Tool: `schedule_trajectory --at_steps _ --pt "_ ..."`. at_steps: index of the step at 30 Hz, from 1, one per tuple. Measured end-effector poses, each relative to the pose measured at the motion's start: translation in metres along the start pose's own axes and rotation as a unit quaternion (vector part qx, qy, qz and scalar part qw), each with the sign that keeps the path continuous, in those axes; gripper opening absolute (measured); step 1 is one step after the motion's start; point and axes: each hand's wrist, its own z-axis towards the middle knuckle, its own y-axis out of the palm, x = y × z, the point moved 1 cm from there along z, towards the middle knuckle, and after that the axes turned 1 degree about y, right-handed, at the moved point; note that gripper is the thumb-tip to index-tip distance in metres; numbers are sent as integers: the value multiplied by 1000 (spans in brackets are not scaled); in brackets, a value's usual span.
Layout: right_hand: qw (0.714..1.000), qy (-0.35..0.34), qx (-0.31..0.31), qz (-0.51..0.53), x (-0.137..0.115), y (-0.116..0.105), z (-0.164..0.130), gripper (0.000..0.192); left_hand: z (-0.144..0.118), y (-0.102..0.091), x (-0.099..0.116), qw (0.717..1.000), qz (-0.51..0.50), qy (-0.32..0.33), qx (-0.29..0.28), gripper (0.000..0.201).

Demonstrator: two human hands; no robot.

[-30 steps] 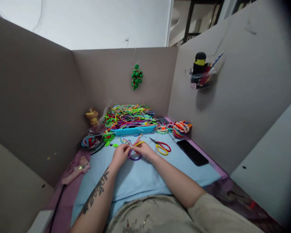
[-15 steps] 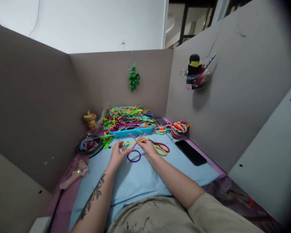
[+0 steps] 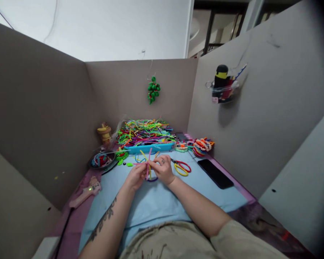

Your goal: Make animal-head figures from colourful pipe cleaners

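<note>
My left hand [image 3: 135, 176] and my right hand [image 3: 163, 169] meet over the light blue mat [image 3: 156, 201], both pinching a small bundle of pink and yellow pipe cleaners [image 3: 148, 162] whose ends stick up between my fingers. A purple pipe-cleaner ring [image 3: 152, 178] lies on the mat just under my hands, mostly hidden by them. Blue loops of pipe cleaner [image 3: 139, 158] lie just beyond.
A blue tray [image 3: 148, 146] heaped with coloured pipe cleaners stands at the back. Yellow and red scissors [image 3: 181, 167] and a black phone [image 3: 215, 173] lie to the right. A bowl [image 3: 102, 159] and a pink glue gun [image 3: 83, 192] are at left. Grey partition walls surround the desk.
My hands have come back together and lifted the pink and yellow strands upright; the purple ring, in plain sight half a second ago, is now mostly covered.
</note>
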Motion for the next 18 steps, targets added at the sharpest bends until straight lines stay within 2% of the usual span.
schedule_trajectory --at_steps 4,6,9,11,12,14,16,18 --pt "999 -27 -26 8 -1 1 0 42 2 -5 0 1000 14 15 2 26" --pt "999 -18 -24 28 -3 1 -1 43 3 -6 0 999 12 11 32 26" --pt "993 65 37 91 -2 2 -1 32 6 -8 0 995 -3 7 98 30" --pt "975 146 69 155 -1 5 -1 20 8 -10 0 992 -12 10 122 31" --pt "961 185 57 199 0 9 -1 15 9 -10 0 992 -12 16 128 31" --pt "915 251 -16 315 -1 18 0 14 10 -12 -1 991 5 31 131 31" --pt "845 302 -94 432 -4 28 0 19 11 -13 -1 989 49 46 133 32" --pt "787 337 -130 501 -7 34 0 29 11 -13 -1 983 106 61 138 32"
